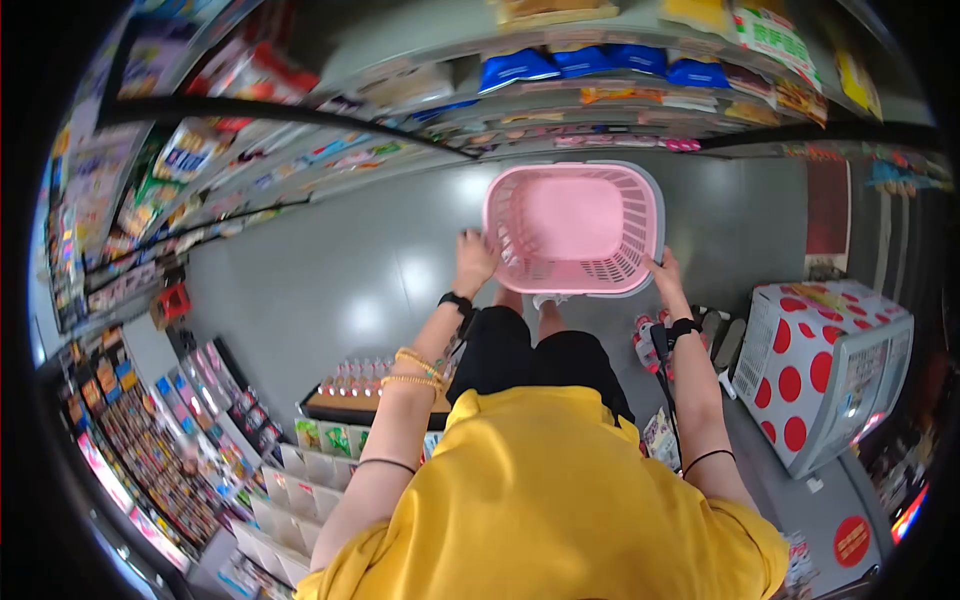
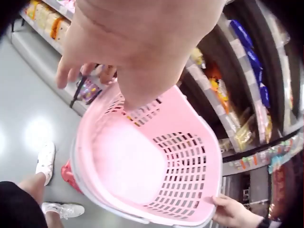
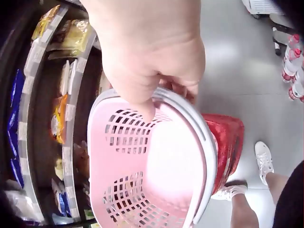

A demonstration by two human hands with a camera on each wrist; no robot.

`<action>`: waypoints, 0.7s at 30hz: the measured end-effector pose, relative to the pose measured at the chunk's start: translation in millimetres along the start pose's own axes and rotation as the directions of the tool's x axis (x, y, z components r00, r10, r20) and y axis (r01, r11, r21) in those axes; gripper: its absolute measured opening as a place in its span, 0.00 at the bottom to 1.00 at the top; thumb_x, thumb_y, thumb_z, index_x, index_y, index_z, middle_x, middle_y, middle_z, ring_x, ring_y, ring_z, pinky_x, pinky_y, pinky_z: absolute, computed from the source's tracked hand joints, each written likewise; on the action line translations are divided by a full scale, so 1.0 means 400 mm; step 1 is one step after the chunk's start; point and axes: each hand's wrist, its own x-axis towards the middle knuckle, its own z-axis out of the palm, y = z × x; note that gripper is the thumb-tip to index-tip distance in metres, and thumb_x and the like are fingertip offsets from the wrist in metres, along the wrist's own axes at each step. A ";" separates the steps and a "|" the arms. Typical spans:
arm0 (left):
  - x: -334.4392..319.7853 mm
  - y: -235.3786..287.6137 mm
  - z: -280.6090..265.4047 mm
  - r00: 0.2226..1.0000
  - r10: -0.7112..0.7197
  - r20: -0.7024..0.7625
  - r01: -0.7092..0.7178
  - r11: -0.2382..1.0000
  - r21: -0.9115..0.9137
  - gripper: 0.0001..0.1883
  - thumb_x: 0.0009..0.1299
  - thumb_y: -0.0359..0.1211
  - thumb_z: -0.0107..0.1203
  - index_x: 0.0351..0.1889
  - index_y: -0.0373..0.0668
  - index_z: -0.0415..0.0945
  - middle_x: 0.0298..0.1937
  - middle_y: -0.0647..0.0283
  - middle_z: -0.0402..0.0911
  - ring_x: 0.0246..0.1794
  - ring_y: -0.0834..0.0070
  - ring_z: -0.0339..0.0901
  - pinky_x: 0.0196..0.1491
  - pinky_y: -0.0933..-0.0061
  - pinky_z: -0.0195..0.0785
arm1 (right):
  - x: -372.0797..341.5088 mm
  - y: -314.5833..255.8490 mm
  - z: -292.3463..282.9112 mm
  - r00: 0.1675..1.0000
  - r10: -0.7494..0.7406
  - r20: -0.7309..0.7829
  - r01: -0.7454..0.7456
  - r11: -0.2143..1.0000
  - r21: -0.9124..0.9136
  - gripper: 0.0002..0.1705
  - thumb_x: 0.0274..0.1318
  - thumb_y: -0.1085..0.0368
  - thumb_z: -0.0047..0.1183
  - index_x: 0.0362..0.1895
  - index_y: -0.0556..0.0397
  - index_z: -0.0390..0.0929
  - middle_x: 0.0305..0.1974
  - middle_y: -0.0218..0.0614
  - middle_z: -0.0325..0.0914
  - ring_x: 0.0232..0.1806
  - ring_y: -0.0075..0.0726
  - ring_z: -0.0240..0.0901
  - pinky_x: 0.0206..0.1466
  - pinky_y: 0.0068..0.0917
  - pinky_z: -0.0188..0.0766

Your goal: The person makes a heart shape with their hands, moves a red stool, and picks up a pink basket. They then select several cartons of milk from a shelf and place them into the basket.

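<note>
Pink basket: out in front of the person, above the floor, facing the shelves
Left hand: grips left end, thumb inside rim, fingers outside
Right hand: same grip, right end
Why: two-ended hold probably for level and balance
Grey handle: folded along rim, likely so opening is unobstructed
Mouth: up, toward head
Long axis: left-right, across the body
</note>
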 end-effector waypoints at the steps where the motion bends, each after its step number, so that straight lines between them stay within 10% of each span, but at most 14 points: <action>1: 0.017 0.053 -0.033 0.988 0.028 -0.155 -0.023 0.999 0.034 0.25 0.67 0.43 0.62 0.53 0.33 0.75 0.56 0.42 0.74 0.58 0.44 0.69 0.60 0.47 0.67 | 0.014 0.053 0.006 0.982 -0.137 -0.127 0.123 0.986 -0.115 0.26 0.57 0.65 0.64 0.60 0.59 0.75 0.56 0.42 0.79 0.52 0.35 0.77 0.57 0.33 0.72; 5: 0.076 0.351 -0.266 0.968 0.185 -0.167 -0.221 0.947 -0.232 0.16 0.67 0.36 0.59 0.48 0.37 0.76 0.51 0.43 0.75 0.54 0.45 0.72 0.57 0.48 0.69 | -0.050 -0.217 0.037 0.952 -0.282 -0.116 0.226 0.907 -0.355 0.26 0.54 0.65 0.66 0.57 0.59 0.76 0.58 0.43 0.75 0.46 0.36 0.78 0.51 0.32 0.75; 7: 0.084 0.502 -0.358 0.874 0.412 -0.259 -0.465 0.863 -0.196 0.12 0.66 0.34 0.58 0.44 0.38 0.76 0.50 0.45 0.74 0.53 0.45 0.72 0.56 0.49 0.69 | -0.092 -0.341 0.077 0.941 -0.242 0.237 0.260 0.964 -0.048 0.16 0.58 0.70 0.61 0.51 0.59 0.80 0.47 0.38 0.81 0.43 0.26 0.77 0.45 0.26 0.75; 11: 0.061 0.812 -0.560 0.580 0.637 -0.508 -0.790 0.593 -0.158 0.14 0.61 0.30 0.59 0.43 0.36 0.75 0.51 0.46 0.74 0.53 0.46 0.72 0.55 0.53 0.70 | -0.335 -0.709 0.165 0.604 -0.225 0.764 0.162 0.974 0.159 0.09 0.62 0.73 0.58 0.46 0.61 0.82 0.41 0.31 0.83 0.42 0.21 0.78 0.47 0.22 0.74; 15: -0.015 1.040 -0.734 0.278 0.719 -0.638 -0.918 0.394 0.044 0.11 0.59 0.29 0.60 0.39 0.38 0.75 0.50 0.51 0.75 0.48 0.53 0.74 0.50 0.56 0.71 | -0.507 -0.885 0.176 0.320 -0.296 0.900 0.192 0.951 0.244 0.10 0.64 0.71 0.60 0.48 0.62 0.82 0.40 0.33 0.82 0.40 0.24 0.78 0.44 0.24 0.75; 21: -0.183 1.254 -0.878 -0.158 0.760 -0.630 -0.902 0.149 0.406 0.06 0.57 0.34 0.60 0.30 0.45 0.78 0.39 0.62 0.74 0.44 0.66 0.74 0.43 0.66 0.68 | -0.619 -0.944 0.180 0.434 -0.469 0.769 -0.236 0.765 0.599 0.22 0.61 0.79 0.53 0.60 0.58 0.75 0.48 0.39 0.80 0.46 0.36 0.78 0.42 0.33 0.76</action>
